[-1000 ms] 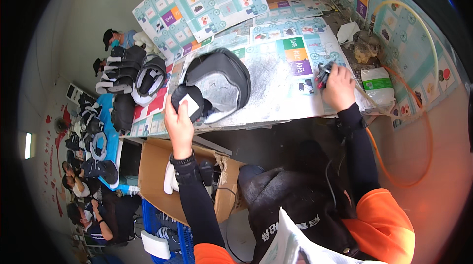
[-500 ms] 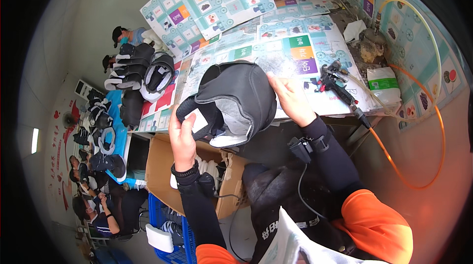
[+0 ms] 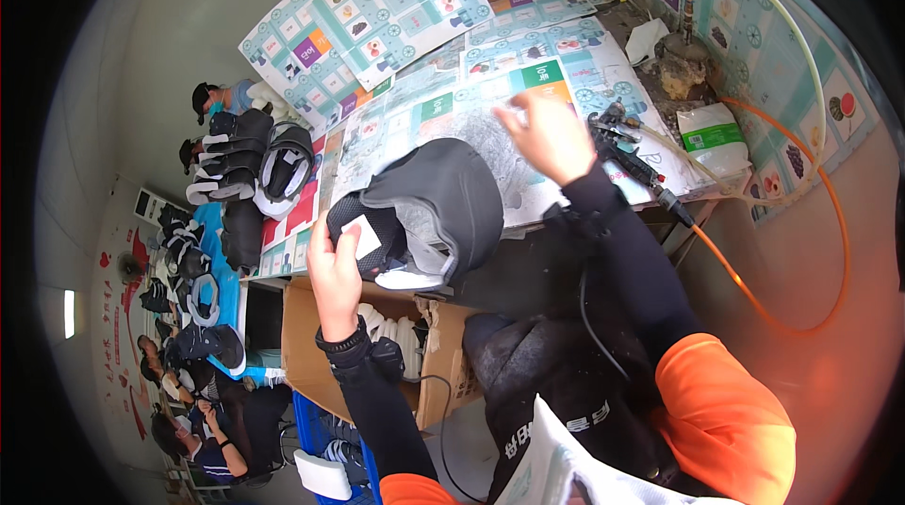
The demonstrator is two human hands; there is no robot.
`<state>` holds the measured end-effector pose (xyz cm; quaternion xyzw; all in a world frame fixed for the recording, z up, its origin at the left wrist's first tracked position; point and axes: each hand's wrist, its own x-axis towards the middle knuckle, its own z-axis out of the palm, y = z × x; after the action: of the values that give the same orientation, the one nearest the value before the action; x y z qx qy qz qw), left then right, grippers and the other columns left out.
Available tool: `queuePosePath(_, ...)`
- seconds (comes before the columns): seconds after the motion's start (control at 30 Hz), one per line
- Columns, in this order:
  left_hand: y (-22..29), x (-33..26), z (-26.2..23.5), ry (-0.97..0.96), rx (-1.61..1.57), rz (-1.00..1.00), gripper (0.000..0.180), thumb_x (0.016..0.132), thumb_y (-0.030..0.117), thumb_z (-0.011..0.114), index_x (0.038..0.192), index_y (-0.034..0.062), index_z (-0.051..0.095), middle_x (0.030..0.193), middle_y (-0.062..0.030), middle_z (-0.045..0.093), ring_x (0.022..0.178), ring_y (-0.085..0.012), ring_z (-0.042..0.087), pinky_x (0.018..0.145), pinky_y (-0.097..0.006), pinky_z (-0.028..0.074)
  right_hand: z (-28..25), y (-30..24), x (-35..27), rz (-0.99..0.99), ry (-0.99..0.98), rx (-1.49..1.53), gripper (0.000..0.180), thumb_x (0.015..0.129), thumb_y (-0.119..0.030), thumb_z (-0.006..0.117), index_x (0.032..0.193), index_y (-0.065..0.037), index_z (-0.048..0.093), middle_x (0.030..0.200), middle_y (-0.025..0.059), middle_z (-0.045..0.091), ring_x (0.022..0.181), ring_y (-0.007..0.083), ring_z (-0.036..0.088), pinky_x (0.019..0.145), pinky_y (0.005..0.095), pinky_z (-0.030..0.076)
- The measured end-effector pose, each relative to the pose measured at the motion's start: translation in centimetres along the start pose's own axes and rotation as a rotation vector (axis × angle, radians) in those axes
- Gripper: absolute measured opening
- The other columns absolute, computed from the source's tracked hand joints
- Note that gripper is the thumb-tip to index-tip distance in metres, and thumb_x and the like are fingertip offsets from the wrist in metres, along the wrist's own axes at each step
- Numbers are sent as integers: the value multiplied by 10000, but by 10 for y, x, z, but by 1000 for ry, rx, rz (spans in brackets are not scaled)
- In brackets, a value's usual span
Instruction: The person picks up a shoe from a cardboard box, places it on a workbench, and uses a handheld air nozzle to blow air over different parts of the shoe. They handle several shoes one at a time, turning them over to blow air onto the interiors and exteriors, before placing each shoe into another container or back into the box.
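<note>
A black shoe upper [image 3: 457, 194] with grey lining is held up over the front edge of the table. My left hand [image 3: 337, 279] grips its mesh tongue [image 3: 382, 231] at the left end, with the thumb beside a small white label [image 3: 364, 237]. Off to the upper right of the upper, my right hand [image 3: 551, 137] is in the air, apart from it. Its fingers are loosely bent and slightly spread, and nothing shows in them. A black and red spray gun [image 3: 633, 158] lies on the table just right of that hand.
Printed sheets [image 3: 443, 109] cover the table, with two propped boards [image 3: 405, 5] behind. An orange hose [image 3: 745, 293] loops at right. A cardboard box [image 3: 311, 335] and a blue basket [image 3: 311, 420] stand below. More uppers [image 3: 283, 165] are stacked at left; people sit farther off.
My right hand has let go of the upper's right side and moved up and away from it. The left hand still holds the tongue, and the upper has dropped slightly to the lower left.
</note>
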<state>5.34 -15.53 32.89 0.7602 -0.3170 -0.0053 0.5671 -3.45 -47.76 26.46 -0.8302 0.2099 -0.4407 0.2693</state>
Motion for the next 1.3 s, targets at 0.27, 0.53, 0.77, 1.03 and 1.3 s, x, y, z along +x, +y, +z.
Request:
queuePosePath(0.27,16,85,-12,-112,92,-289,292,975,211,591,1153,-4,675,917,-61,714,754,-140,708,526,-290,579,-65,133,-28,-89,-457,-416,595,677,-153,873,1138,29,543,1155,256,591,1125,463,569,940,503,505)
queuePosePath(0.53,-55,148,91,-110,-339,-446,309,922,173,680,1045,-105,624,925,-103,642,836,-261,720,706,-395,678,-85,133,-25,115,-136,-252,285,814,-46,634,1059,98,619,973,307,672,897,493,649,804,501,523)
queuePosePath(0.77,-36,140,68,-201,1,-480,372,982,302,646,1218,15,641,974,-97,667,775,-195,708,690,-313,616,-96,6,-88,734,-487,759,233,852,-87,703,1072,-13,717,931,60,724,703,148,667,572,280,527)
queuePosePath(1.03,-38,152,89,-186,61,-453,350,939,356,652,926,7,661,734,-51,663,545,-121,627,459,-243,497,-73,-5,-109,282,-410,650,83,795,-44,674,857,-7,634,726,99,603,687,206,612,668,351,479)
queuePosePath(1.3,-30,141,82,-179,83,-444,339,931,380,659,900,43,636,708,-11,623,530,-93,575,443,-233,434,-88,0,-126,213,-422,640,108,788,-3,665,894,3,649,750,108,639,680,219,627,689,332,504)
